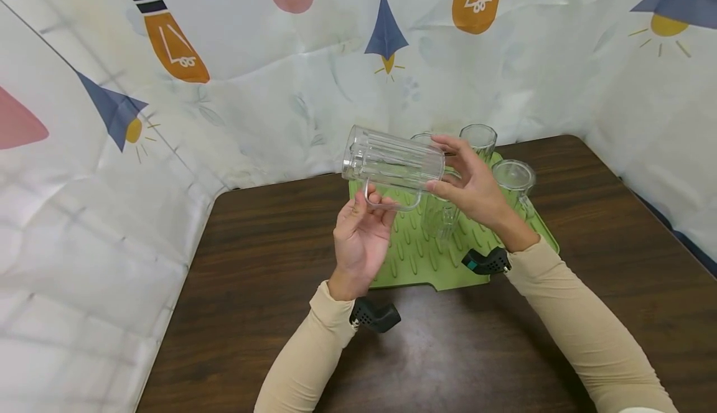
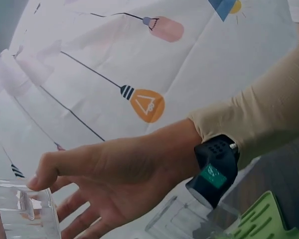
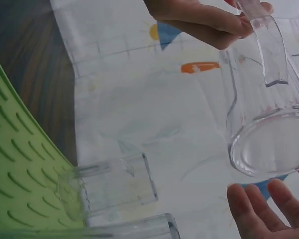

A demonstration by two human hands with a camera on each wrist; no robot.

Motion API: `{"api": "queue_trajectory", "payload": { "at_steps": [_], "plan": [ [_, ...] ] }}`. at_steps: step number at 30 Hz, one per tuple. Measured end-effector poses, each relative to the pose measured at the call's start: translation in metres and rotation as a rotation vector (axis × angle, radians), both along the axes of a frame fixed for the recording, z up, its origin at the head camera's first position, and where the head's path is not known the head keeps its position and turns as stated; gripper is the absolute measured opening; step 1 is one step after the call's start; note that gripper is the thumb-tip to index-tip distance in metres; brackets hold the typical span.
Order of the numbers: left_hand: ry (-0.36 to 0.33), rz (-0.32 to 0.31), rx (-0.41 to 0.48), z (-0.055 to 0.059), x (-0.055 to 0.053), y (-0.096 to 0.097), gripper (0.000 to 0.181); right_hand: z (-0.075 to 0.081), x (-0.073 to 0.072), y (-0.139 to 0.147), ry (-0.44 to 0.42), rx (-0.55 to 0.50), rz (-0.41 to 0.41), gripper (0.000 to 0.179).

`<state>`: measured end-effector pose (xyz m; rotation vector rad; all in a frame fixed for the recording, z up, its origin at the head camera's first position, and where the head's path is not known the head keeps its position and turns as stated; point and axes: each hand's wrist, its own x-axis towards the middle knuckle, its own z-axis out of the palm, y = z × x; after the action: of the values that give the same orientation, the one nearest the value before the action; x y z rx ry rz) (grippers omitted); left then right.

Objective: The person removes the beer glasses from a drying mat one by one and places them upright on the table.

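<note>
A clear ribbed glass mug [image 1: 400, 161] is held up, tilted onto its side, over the green drying mat [image 1: 414, 276]. My left hand [image 1: 364, 239] pinches its handle from below between thumb and fingers. At the mug's right end is my right hand [image 1: 473, 183], its fingers spread around that end and the thumb at the edge. In the right wrist view, the mug's round end [image 3: 271, 144] faces the camera, close to the right fingertips [image 3: 239, 199]. The left wrist view shows the right hand [image 2: 114, 174] with its thumb at the glass.
Several other clear mugs stand on the mat, including one [image 1: 514, 180] at the right and one [image 1: 439, 217] below the raised mug. The mat lies on a dark wooden table [image 1: 269, 245]. A patterned white curtain [image 1: 252, 133] hangs close behind the table.
</note>
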<state>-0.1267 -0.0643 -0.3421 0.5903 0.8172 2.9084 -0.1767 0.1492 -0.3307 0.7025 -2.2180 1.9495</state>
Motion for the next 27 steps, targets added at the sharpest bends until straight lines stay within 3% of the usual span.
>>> {"api": "queue_trajectory", "payload": {
  "at_steps": [10,19,27],
  "plan": [
    [0.112,0.055,-0.166,-0.004,-0.004,-0.015,0.017,0.011,0.003,0.019,0.042,0.011,-0.017,0.062],
    [0.110,0.129,-0.352,-0.001,-0.004,-0.030,0.015,0.026,0.003,0.053,0.127,0.256,-0.177,0.058],
    [0.101,0.179,-0.451,0.000,-0.005,-0.046,0.018,0.038,0.004,0.082,0.101,0.417,-0.296,0.058]
  ]
}}
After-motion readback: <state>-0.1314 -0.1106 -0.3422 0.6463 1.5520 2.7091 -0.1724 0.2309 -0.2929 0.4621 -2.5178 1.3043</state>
